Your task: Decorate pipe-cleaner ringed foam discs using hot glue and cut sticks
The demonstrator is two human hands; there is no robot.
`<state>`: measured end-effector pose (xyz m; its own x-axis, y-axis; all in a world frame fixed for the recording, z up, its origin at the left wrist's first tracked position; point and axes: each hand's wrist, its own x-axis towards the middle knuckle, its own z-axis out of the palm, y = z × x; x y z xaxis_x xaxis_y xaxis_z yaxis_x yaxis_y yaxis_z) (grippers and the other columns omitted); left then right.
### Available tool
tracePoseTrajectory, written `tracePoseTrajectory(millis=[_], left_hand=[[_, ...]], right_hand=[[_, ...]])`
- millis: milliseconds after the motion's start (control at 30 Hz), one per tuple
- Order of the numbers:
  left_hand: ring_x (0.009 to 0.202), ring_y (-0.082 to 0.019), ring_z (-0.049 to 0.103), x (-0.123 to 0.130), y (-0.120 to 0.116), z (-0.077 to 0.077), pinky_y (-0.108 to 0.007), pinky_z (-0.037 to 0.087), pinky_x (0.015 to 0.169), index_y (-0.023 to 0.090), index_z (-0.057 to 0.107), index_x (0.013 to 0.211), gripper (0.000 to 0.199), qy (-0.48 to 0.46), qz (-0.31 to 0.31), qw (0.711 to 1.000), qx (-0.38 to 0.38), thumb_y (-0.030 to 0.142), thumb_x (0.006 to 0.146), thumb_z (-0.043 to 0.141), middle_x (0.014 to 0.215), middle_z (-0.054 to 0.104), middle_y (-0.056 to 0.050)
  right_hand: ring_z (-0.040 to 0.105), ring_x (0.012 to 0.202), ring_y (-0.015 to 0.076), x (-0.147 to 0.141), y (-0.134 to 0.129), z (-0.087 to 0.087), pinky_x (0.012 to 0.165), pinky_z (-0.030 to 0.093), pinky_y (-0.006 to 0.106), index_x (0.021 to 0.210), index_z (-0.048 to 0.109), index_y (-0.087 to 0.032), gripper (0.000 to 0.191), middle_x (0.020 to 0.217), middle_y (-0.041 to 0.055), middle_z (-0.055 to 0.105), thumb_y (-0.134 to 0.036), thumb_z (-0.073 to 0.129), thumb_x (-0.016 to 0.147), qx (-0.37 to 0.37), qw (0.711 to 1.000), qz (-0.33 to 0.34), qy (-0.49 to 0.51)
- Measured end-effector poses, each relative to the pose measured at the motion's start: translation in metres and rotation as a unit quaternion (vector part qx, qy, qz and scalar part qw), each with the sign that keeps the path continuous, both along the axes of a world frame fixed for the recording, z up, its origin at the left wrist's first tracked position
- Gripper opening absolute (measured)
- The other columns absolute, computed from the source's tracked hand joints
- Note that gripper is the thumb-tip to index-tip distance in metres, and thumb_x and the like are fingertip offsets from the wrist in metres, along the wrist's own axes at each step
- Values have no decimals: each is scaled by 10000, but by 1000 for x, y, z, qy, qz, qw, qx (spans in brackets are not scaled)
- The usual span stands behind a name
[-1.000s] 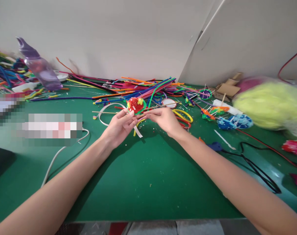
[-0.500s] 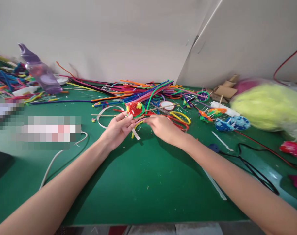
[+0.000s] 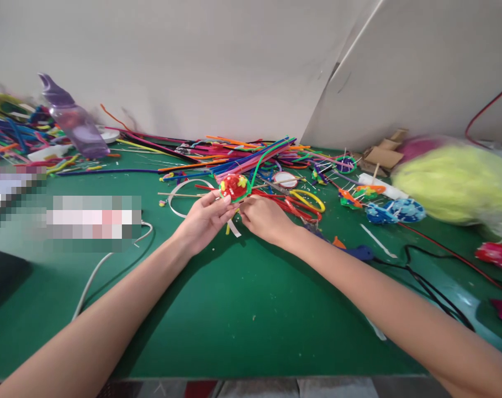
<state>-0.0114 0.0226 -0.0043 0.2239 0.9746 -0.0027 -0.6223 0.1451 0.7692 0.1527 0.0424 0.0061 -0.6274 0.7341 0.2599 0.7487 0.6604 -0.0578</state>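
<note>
A small red dome-shaped fuzzy ornament (image 3: 234,187) with yellow flower-like bits and a green edge is held in the fingers of my left hand (image 3: 205,222). Close beside it, touching its lower right side, my right hand (image 3: 264,216) has its fingers curled and pressed together. Whatever they pinch is hidden. Just behind the hands lie a white band (image 3: 176,200) bent in a loop, a thin wooden stick (image 3: 180,194), red pipe cleaners (image 3: 294,205) and a looped yellow pipe cleaner (image 3: 312,199).
A heap of coloured pipe cleaners (image 3: 234,157) runs along the wall. A purple bottle (image 3: 79,127) stands at left. Blue fuzzy pieces (image 3: 395,210), a bag of yellow-green material (image 3: 453,177) and a blue glue gun (image 3: 358,252) with a black cord (image 3: 433,284) are at right.
My right hand has moved left, close against the ornament and my left hand. The ornament shows slightly more of its rounded top. The whole view has shifted a little.
</note>
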Motion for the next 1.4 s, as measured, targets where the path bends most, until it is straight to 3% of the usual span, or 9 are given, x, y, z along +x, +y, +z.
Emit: tracePoseTrajectory(millis=[100,200,300,500,767,900,1100,1400], left_hand=[[789,-107,698,-1,-1,0,-161,541,706,124,663,855,157,6,-3,1000,-12,82,721,731,864,722,-23],[718,-91,687,-1,-3,2,-162,541,688,111,666,881,217,16,-25,999,-30,89,689,765,823,716,-22],[715,-101,687,0,-5,4,-174,548,686,101,670,942,341,25,-67,997,-42,99,632,813,840,718,-30],[704,-117,689,0,-7,3,-189,555,666,115,670,996,435,34,-100,993,-46,117,597,842,863,723,-38],[676,-104,671,1,-7,3,-193,552,647,109,682,992,389,43,-119,992,-23,117,630,824,840,716,-28],[682,-104,674,1,-8,3,-193,549,659,104,680,1002,399,41,-120,992,-23,116,630,824,824,713,-20],[686,-104,666,1,-9,3,-204,535,662,111,677,1004,378,49,-128,990,-16,120,650,807,827,708,-19],[684,-106,662,3,-9,3,-213,521,662,129,673,874,233,65,-123,990,-4,106,669,782,858,707,-30]], right_hand=[[594,748,179,16,-7,11,675,433,289,777,656,-123,117,769,72,659,-59,557,778,15,993,-36,112],[482,546,104,35,-22,24,548,385,242,740,642,-144,59,592,-20,537,-95,612,756,1,956,-75,283],[433,517,85,44,-40,32,495,344,225,770,642,-156,50,581,-43,490,-124,607,786,-3,927,-64,368],[468,588,91,40,-53,30,538,358,230,775,642,-173,78,641,-35,524,-106,621,808,44,933,3,358],[505,617,99,38,-52,28,561,380,236,747,647,-177,103,674,-20,593,-96,634,811,41,929,14,366],[527,615,112,41,-53,30,557,393,243,717,641,-180,100,679,-7,625,-159,637,814,-1,925,-19,381],[571,620,121,41,-53,33,563,431,244,777,662,-164,105,726,13,672,-268,653,792,-137,892,-66,426],[580,638,133,39,-52,30,582,438,256,753,665,-171,137,725,16,676,-304,658,787,-169,883,-57,433]])
